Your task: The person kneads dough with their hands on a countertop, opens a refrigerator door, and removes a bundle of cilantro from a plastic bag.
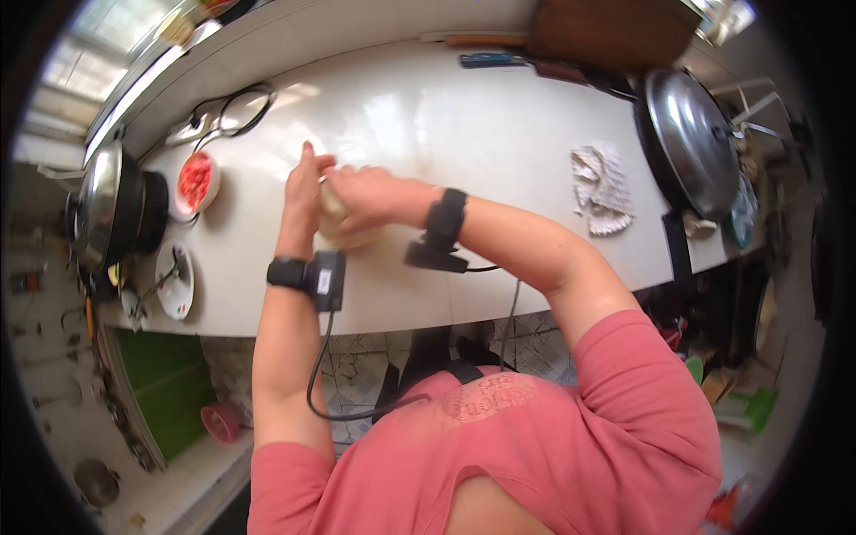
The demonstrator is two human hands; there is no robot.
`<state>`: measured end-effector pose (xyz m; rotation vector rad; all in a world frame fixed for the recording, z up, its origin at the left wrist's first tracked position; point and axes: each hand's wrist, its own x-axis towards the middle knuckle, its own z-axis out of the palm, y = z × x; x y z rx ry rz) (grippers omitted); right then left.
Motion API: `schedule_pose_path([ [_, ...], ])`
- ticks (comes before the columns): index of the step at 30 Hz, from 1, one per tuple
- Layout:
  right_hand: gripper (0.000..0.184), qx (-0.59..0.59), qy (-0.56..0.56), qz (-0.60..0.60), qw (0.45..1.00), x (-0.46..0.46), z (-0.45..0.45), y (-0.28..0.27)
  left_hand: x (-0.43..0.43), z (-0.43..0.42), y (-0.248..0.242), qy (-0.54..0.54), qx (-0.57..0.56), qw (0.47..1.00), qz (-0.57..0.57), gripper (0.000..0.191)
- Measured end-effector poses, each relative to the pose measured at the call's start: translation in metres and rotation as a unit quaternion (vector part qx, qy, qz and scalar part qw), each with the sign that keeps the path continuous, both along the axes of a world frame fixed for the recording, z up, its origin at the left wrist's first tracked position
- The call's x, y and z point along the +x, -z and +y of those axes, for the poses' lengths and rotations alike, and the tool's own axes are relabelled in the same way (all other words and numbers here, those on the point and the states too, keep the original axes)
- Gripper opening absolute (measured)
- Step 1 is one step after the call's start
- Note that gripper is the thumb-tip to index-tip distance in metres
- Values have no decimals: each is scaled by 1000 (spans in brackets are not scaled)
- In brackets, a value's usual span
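Observation:
Both my hands are close together over the white counter, left of its middle. My left hand (304, 194) is upright, its fingers pointing away from me, along the left side of a pale, whitish object (332, 204). My right hand (366, 197) is curled over the top and right side of that object. A pale yellowish round thing (354, 237) shows below the right hand; blur hides whether it is a bowl or part of the same object. Each wrist wears a black strap with a small box and a cable.
Left are a bowl of chopped red food (196, 184), a white dish (176, 287) with a dark utensil, a lidded pot (103, 207) and a power strip (190, 130) with black cable. Right are a checked cloth (602, 190) and a lidded wok (692, 144). Knives (493, 61) lie along the back wall.

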<state>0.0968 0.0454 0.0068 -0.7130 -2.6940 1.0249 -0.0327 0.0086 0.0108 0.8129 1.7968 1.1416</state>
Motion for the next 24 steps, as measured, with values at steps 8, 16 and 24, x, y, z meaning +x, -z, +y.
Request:
schedule_pose_path([
  [8,81,-140,80,145,976,-17,-23,53,-33,-47,46,137,172,745,630,39],
  [16,62,-115,121,154,974,-32,2,70,-43,-13,66,129,160,781,590,52],
  [24,65,-155,150,108,970,-69,45,70,-75,36,60,134,109,871,460,53],
])
